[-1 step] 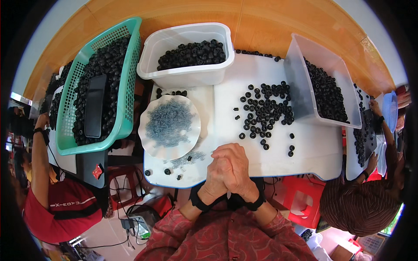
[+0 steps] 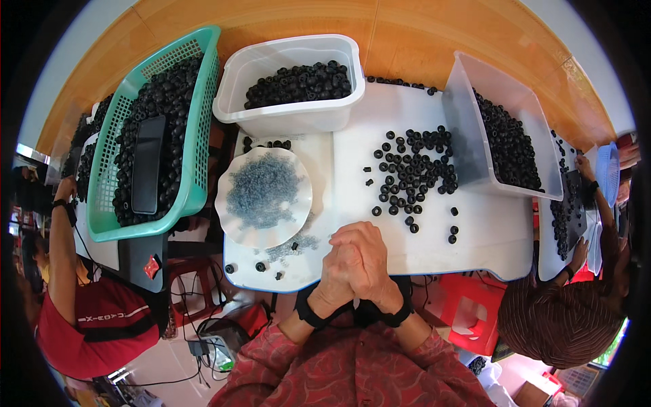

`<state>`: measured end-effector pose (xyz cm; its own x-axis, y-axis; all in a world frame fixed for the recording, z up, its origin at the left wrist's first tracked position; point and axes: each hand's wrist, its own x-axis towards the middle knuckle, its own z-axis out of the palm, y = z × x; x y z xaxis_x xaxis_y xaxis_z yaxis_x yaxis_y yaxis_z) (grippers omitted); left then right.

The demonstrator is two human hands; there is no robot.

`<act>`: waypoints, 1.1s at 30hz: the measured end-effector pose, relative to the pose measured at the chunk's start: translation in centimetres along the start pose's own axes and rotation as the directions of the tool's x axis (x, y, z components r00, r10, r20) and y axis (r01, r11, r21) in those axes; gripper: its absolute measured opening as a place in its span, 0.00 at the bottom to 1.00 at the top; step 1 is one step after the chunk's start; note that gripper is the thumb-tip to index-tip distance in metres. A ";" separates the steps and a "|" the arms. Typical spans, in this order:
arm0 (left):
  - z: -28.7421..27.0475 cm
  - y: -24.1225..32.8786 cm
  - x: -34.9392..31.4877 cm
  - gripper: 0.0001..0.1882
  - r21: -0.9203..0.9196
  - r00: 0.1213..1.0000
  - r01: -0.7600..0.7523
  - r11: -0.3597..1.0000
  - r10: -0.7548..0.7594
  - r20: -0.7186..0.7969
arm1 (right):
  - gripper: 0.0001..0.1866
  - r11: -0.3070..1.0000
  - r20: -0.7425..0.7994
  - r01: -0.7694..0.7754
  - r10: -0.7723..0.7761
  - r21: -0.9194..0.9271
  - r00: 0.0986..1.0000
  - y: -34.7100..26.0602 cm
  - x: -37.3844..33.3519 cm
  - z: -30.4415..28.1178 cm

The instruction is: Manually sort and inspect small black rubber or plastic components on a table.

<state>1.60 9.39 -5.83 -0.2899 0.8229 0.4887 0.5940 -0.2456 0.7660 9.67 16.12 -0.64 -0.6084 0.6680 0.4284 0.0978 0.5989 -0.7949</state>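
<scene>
At the front edge of the white tabletop (image 2: 481, 237), my left hand (image 2: 331, 281) and my right hand (image 2: 370, 266) are clasped together. Their fingers fold over one another, and no object shows between them. Beyond my right hand, black ring-shaped parts (image 2: 415, 166) lie loosely scattered. To the left of my hands sits a scalloped white plate (image 2: 228, 227) heaped with small, clear grey-blue pieces (image 2: 264, 190). More of those clear pieces have spread beside the plate, next to a few black parts (image 2: 260, 266).
A green basket (image 2: 102, 214) holds black parts and a phone (image 2: 147, 166). Behind the plate stands a white tub (image 2: 291, 122) of black parts; a translucent bin (image 2: 471, 146) of them lies tilted at right. Co-workers (image 2: 95, 325) (image 2: 559, 319) sit on both sides.
</scene>
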 end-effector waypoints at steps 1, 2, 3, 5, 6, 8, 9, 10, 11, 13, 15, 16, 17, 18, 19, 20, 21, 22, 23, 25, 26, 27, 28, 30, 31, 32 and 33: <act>-0.1 0.2 0.3 0.17 0.000 1.000 -0.005 1.000 0.005 -0.001 | 0.13 1.000 0.047 -0.005 0.005 -0.005 0.999 0.7 -0.4 0.0; -0.2 0.5 0.6 0.17 0.036 0.999 -0.032 0.999 0.032 -0.001 | 0.17 1.000 0.094 -0.008 0.008 -0.010 0.996 1.0 -0.5 -0.1; -0.4 0.7 0.7 0.17 0.075 0.998 -0.057 0.996 0.058 0.000 | 0.17 1.000 0.092 -0.001 0.002 -0.009 0.996 0.6 -0.2 0.1; -0.3 0.9 0.9 0.17 0.131 0.999 -0.052 0.990 0.053 -0.009 | 0.07 0.999 -0.110 0.028 -0.023 0.047 0.994 -0.3 0.6 0.8; -0.3 1.1 1.1 0.16 0.180 0.999 -0.042 0.983 0.045 -0.016 | 0.07 0.998 -0.116 0.035 -0.030 0.043 0.993 -0.5 0.5 0.7; -0.6 1.6 1.3 0.14 0.188 1.000 -0.014 0.982 0.017 -0.010 | 0.14 0.984 -0.200 -0.068 0.101 0.164 0.975 -0.4 0.2 0.7; -0.8 1.9 1.4 0.12 0.200 1.000 0.026 0.979 -0.026 -0.006 | 0.14 0.985 -0.202 -0.061 0.094 0.163 0.975 -0.4 -0.2 0.4; -0.8 2.1 1.6 0.12 0.202 1.000 0.021 0.979 -0.019 -0.009 | 0.13 0.983 -0.262 -0.104 0.142 0.154 0.955 -0.2 -0.9 0.0; -0.8 2.2 1.8 0.10 0.151 0.998 0.019 0.988 -0.010 -0.060 | 0.12 0.978 -0.321 -0.148 0.189 0.148 0.928 -0.1 -1.6 -0.4; -0.8 2.3 2.1 0.09 0.098 0.994 0.003 0.995 0.008 -0.111 | 0.08 0.984 -0.370 -0.134 0.168 0.115 0.914 0.2 -3.0 -0.9; -0.8 2.5 1.9 0.07 0.070 0.993 0.039 0.997 -0.031 -0.113 | 0.08 0.975 -0.336 -0.199 0.221 0.099 0.915 0.1 -4.1 -1.1; -0.8 2.5 1.8 0.07 0.069 0.994 0.035 0.997 -0.027 -0.110 | 0.10 0.987 -0.357 -0.154 0.157 0.037 0.921 0.0 -4.1 -1.1; -0.8 2.5 1.8 0.08 0.084 0.994 0.024 0.996 -0.015 -0.109 | 0.10 0.987 -0.362 -0.154 0.156 0.036 0.919 0.0 -4.2 -1.1; -0.9 2.5 1.9 0.08 0.101 0.994 0.014 0.995 -0.003 -0.110 | 0.11 0.986 -0.357 -0.162 0.161 0.029 0.920 0.1 -4.3 -1.1; -0.9 2.5 1.8 0.08 0.103 0.994 0.011 0.995 0.000 -0.109 | 0.12 0.985 -0.351 -0.170 0.167 0.022 0.921 0.2 -4.4 -1.1; -1.0 2.5 1.7 0.08 0.108 0.995 0.005 0.994 0.006 -0.104 | 0.12 0.985 -0.353 -0.168 0.166 0.023 0.921 0.3 -4.5 -1.1; -0.9 2.6 1.7 0.09 0.111 0.995 -0.001 0.994 0.012 -0.100 | 0.14 0.984 -0.356 -0.175 0.179 0.044 0.917 0.4 -4.5 -1.1; -0.9 2.6 1.6 0.09 0.111 0.995 -0.003 0.994 0.014 -0.100 | 0.15 0.981 -0.357 -0.182 0.193 0.066 0.914 0.5 -4.5 -1.1; -0.8 2.6 1.6 0.09 0.105 0.994 0.006 0.994 0.005 -0.106 | 0.15 0.982 -0.358 -0.180 0.191 0.065 0.914 0.6 -4.5 -1.0; -0.7 2.8 1.7 0.10 0.098 0.994 0.015 0.995 -0.004 -0.110 | 0.17 0.979 -0.356 -0.187 0.203 0.079 0.912 0.7 -4.6 -1.0; -0.8 2.8 1.7 0.10 0.103 0.994 0.020 0.995 -0.009 -0.109 | 0.17 0.979 -0.357 -0.187 0.203 0.078 0.912 0.7 -4.6 -1.0; -0.9 2.9 1.8 0.10 0.109 0.994 0.026 0.994 -0.014 -0.108 | 0.17 0.980 -0.359 -0.188 0.201 0.072 0.911 0.7 -4.6 -1.0; -0.9 2.8 1.8 0.10 0.109 0.994 0.026 0.994 -0.014 -0.108 | 0.16 0.980 -0.361 -0.189 0.200 0.066 0.911 0.7 -4.5 -1.1; -0.9 2.7 1.8 0.10 0.131 0.995 -0.001 0.991 0.015 -0.101 | 0.15 0.980 -0.357 -0.189 0.201 0.068 0.912 0.5 -4.3 -1.1; -0.9 2.5 1.8 0.10 0.133 0.995 0.000 0.991 0.014 -0.102 | 0.13 0.979 -0.353 -0.189 0.201 0.070 0.914 0.2 -4.2 -1.2; -0.8 2.3 1.7 0.10 0.133 0.993 -0.029 0.991 0.044 -0.109 | 0.13 0.979 -0.352 -0.189 0.202 0.071 0.914 0.0 -3.9 -1.2; -0.8 2.2 1.7 0.10 0.134 0.991 -0.057 0.989 0.073 -0.116 | 0.11 0.988 -0.360 -0.153 0.151 0.023 0.921 -0.6 -3.3 -1.1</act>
<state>1.82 9.88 -3.01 -0.3307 0.7378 0.5884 0.7048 -0.2215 0.6739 12.53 14.03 -1.08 -0.2622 0.8642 0.4294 0.1717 0.4797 -0.8605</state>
